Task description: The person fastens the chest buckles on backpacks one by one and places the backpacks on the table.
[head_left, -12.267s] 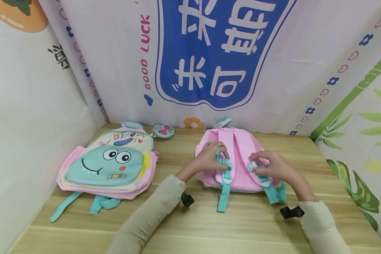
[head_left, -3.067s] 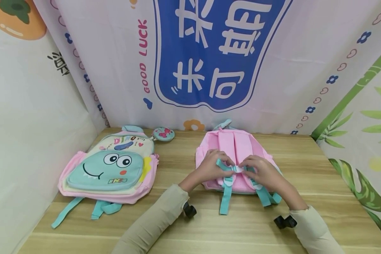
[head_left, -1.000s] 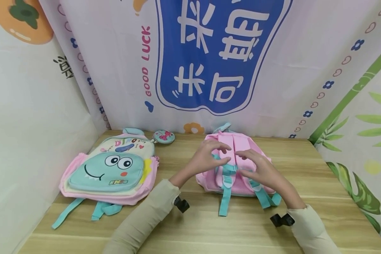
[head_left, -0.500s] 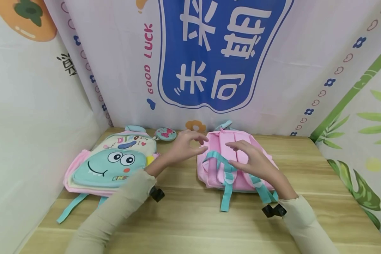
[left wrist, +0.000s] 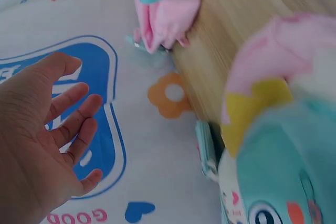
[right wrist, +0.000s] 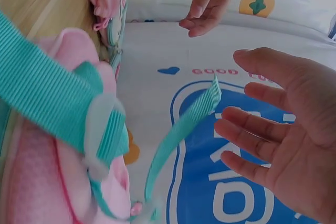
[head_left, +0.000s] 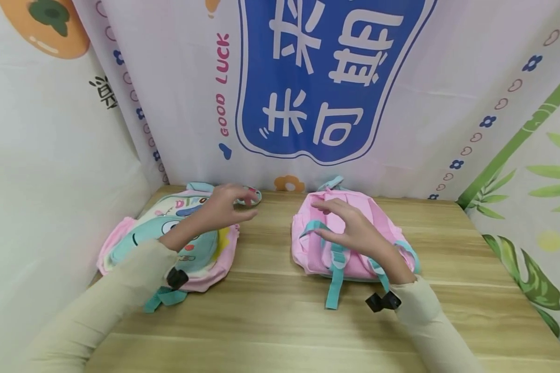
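Note:
My left hand (head_left: 224,208) hovers above the dinosaur backpack (head_left: 210,277), fingers apart and holding nothing. That backpack lies face up, and my forearm hides part of its teal pocket (left wrist: 278,145). Over the pink backpack (head_left: 303,256) hangs my right hand (head_left: 352,230), its fingers loosely bent and the palm bare. This second backpack lies with its shoulder straps upward. A teal strap (head_left: 334,290) trails from its lower edge onto the table. In the right wrist view, a white plastic adjuster (right wrist: 100,135) sits on the teal webbing (right wrist: 47,87), and a loose strap end (right wrist: 181,124) sticks up.
Both backpacks lie on a wooden table (head_left: 261,311). A small round charm (head_left: 257,196) hangs off the dinosaur backpack near the back edge. A printed cloth (head_left: 191,119) stands behind the table, with more cloth walls (head_left: 51,171) at the sides.
The hands joined the teal straps at a white buckle, then let go. My left hand has moved left over the dinosaur backpack; my right hand has shifted slightly left above the pink one.

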{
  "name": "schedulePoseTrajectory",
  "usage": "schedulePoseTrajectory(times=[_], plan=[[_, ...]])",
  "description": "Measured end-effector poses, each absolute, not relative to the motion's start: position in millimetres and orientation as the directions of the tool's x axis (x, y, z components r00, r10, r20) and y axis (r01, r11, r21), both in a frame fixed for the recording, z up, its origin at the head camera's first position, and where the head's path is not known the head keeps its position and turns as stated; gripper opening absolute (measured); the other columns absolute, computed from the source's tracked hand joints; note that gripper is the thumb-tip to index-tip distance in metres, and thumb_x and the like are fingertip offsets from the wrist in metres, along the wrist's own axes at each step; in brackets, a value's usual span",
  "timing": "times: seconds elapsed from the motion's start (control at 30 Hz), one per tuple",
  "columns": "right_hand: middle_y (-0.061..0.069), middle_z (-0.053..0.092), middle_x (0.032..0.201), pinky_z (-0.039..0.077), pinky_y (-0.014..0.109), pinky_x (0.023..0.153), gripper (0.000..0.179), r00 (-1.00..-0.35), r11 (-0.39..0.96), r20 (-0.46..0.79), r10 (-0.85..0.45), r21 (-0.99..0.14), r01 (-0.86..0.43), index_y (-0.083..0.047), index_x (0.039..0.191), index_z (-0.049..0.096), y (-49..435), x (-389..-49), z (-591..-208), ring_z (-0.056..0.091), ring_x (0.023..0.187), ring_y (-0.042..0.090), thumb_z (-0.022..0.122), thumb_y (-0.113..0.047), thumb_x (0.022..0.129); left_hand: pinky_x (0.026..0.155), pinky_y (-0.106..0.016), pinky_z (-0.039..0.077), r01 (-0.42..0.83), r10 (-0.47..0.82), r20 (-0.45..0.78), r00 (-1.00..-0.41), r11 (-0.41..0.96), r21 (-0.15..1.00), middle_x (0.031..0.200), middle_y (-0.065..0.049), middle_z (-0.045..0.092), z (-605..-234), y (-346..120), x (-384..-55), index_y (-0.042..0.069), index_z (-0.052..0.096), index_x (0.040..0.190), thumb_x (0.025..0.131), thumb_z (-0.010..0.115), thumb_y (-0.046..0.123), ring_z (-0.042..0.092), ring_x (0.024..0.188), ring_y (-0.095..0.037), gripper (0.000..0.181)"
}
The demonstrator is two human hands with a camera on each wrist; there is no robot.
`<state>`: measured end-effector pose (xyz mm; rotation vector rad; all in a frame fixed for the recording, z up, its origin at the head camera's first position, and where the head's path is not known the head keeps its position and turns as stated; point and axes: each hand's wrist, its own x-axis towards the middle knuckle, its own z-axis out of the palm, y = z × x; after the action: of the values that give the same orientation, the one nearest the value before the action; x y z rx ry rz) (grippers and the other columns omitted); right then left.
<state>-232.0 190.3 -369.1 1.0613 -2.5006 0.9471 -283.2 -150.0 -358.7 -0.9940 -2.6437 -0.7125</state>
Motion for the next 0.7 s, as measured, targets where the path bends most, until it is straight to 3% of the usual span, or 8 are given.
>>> schedulePoseTrajectory(times=[0.1, 0.4, 0.7], plan=[[0.010, 0.067, 0.128, 0.054, 0.045, 0.097, 0.057, -0.698, 0.510, 0.458, -0.551, -0.477, -0.716, -0.007, 0.138, 0.061, 177.9, -233.5, -367.2, 0.064, 0.112, 0.027, 0.082, -0.015, 0.086, 0.081, -0.042, 0.050, 0.658, 0.556, 0.356, -0.751, 0.675, 0.336, 0.090, -0.002, 0.075, -356.9, -165.6, -280.6, 0.011, 0.077, 0.103, 0.086, 0.082, 0.024, 0.064, 0.088, -0.022, 0.022], [0.008, 0.066, 0.130, 0.053, 0.045, 0.100, 0.055, -0.685, 0.471, 0.423, -0.593, -0.508, -0.721, -0.010, 0.139, 0.061, 137.5, -240.4, -367.8, 0.062, 0.117, 0.027, 0.080, -0.017, 0.088, 0.089, -0.046, 0.052, 0.529, 0.486, 0.209, -0.849, 0.759, 0.381, 0.104, -0.004, 0.073, -363.3, -208.1, -276.5, 0.012, 0.073, 0.118, 0.088, 0.080, 0.028, 0.061, 0.100, -0.025, 0.035], [0.009, 0.061, 0.139, 0.055, 0.044, 0.099, 0.061, -0.682, 0.503, 0.337, -0.650, -0.482, -0.718, -0.015, 0.146, 0.053, 99.0, -244.1, -387.0, 0.061, 0.122, 0.026, 0.077, -0.027, 0.091, 0.096, -0.056, 0.053, 0.441, 0.450, 0.085, -0.889, 0.793, 0.421, 0.125, -0.016, 0.067, -366.1, -258.4, -271.7, 0.008, 0.063, 0.134, 0.086, 0.082, 0.035, 0.062, 0.114, -0.034, 0.059]])
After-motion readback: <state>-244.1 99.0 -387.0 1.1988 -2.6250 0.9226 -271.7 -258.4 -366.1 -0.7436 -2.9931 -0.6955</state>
